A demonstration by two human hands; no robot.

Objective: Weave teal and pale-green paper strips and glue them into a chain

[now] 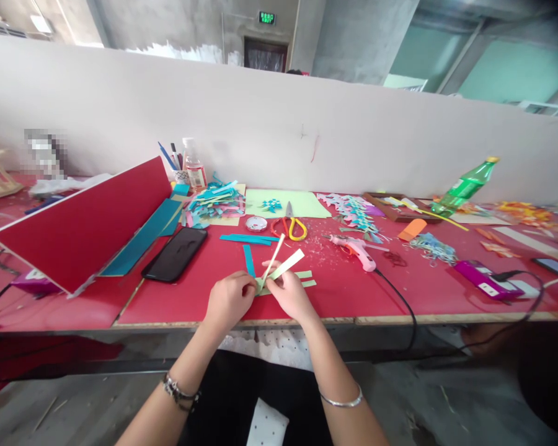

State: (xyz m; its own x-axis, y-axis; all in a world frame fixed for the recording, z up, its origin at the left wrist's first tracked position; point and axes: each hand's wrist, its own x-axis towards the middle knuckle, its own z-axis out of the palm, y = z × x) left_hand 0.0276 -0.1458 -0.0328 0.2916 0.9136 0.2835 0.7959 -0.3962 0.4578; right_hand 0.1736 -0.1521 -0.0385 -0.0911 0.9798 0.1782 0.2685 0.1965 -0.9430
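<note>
The left hand point(232, 296) and the right hand point(292, 292) meet at the lower centre of the frame, close to the table's point(167, 305) near edge, both grasping the pale strips point(289, 264) — thumbs and fingers pinched on the spot where these cross. The strips look like thin paper: very light, springy along their length, and probably quick to crease or tear if tugged. The crossing seems the best place to hold, with a soft pinch near the base rather than at the loose ends. They are a pale yellow-green, narrow and flat; one stands up edge-on, a broader-looking one slants to upper right, and two ends lie out to the right. A blue strip point(248, 260) runs up from the fingers; whether it is joined to the rest I cannot tell, as the fingertips hide the crossing. Beyond, at the centre, lie more blue strips point(245, 239) and the scissors point(289, 217) — red and yellow handles toward the hands. The phone point(174, 254) lies left of centre, the pink glue gun point(356, 248) right of it, and a heap of cut paper point(219, 203) sits farther back.
</note>
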